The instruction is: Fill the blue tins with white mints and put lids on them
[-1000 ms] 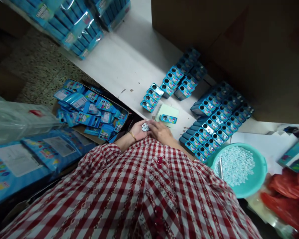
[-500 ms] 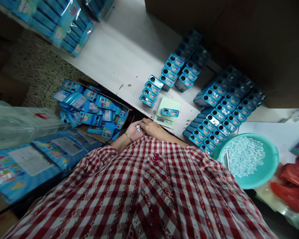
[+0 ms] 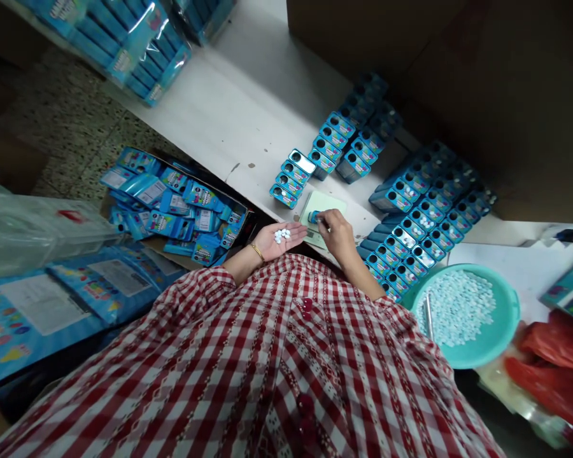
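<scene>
White tablets [image 3: 281,235] lie loose in the open left hand [image 3: 275,240]; a tilt could spill them while the right hand's [image 3: 335,230] grip pinches at the blue tin [image 3: 314,217].

A long white worktable [image 3: 229,108] with small dark stains carries rows of small blue tins [image 3: 424,210] standing on end, a pale green square scale [image 3: 325,205], a teal plastic basin [image 3: 503,340] of white tablets, shrink-wrapped blue packs [image 3: 124,44], and large brown cardboard cartons [image 3: 458,83].
</scene>
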`<state>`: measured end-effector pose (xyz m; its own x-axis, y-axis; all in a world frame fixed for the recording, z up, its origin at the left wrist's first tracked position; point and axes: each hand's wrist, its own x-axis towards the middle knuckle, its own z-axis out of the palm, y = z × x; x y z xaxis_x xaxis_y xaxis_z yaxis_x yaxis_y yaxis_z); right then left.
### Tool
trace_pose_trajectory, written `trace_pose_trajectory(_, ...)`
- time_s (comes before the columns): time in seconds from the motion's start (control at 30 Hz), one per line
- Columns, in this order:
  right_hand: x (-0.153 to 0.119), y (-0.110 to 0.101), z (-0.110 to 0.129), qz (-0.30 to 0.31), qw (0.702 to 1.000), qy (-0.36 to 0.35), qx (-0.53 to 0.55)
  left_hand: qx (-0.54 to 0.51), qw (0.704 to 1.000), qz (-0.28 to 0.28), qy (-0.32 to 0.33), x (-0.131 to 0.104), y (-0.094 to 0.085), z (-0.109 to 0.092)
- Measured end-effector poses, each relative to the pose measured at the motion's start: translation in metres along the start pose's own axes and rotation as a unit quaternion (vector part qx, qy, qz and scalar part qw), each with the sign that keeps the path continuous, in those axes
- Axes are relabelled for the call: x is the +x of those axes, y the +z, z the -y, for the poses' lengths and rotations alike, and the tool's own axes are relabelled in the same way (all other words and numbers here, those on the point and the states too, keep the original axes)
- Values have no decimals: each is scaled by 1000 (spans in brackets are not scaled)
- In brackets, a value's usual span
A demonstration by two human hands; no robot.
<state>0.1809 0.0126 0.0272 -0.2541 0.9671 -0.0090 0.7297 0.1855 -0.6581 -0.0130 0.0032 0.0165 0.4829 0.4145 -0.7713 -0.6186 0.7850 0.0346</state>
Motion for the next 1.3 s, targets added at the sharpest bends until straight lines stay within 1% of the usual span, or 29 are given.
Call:
trace_pose_trajectory(0.1,4,2,-9,9,999,-10,-39,0,1000,-7,3,1,-3,1)
trace_pose_trajectory(0.17,3,3,-10,-5,999,-15,-35,0,1000,-13,3,1,-5,2)
trace_pose_trajectory(0.23,1,2,-11,-44,999,-18,-1,-3,1000,-18,4,0,-7,2)
trace_pose_trajectory(0.3,-3,-2,-13,-101,994,-8,42,-6,1000,-27,6,-2,-7,2)
trace_pose_trajectory(0.4,-12,-10,-23,-191,977,48,83,-17,999,-40,16,-4,-7,-1)
trace_pose_trajectory(0.5,-21,-16,-36,-255,951,121,129,-30,998,-53,34,-6,-7,-4)
trace_pose_trajectory(0.57,-26,-19,-42,-275,937,155,150,-36,996,-63,42,-7,-9,-6)
trace_pose_trajectory(0.67,-29,-21,-46,-277,934,175,140,-41,996,-66,47,-7,-11,-7)
trace_pose_trajectory(0.8,-28,-20,-43,-255,946,163,115,-38,996,-57,51,-6,-14,-8)
trace_pose_trajectory(0.97,-26,-21,-39,-223,966,102,85,-36,996,-54,57,-6,-15,-9)
trace_pose_trajectory(1.07,-25,-21,-29,-213,973,73,47,-37,996,-52,58,-6,-13,-8)
trace_pose_trajectory(1.1,-23,-20,-22,-198,978,57,43,-37,997,-47,54,-6,-11,-7)
trace_pose_trajectory(1.13,-22,-17,-14,-169,984,33,44,-37,997,-37,48,-6,-8,-5)
trace_pose_trajectory(1.2,-18,-9,5,-74,995,-41,52,-39,999,-14,30,-5,-1,-2)
trace_pose_trajectory(1.27,-14,3,24,37,993,-108,35,-42,999,1,11,-4,8,2)
trace_pose_trajectory(1.3,-13,9,31,80,989,-125,14,-44,999,2,4,-4,12,4)
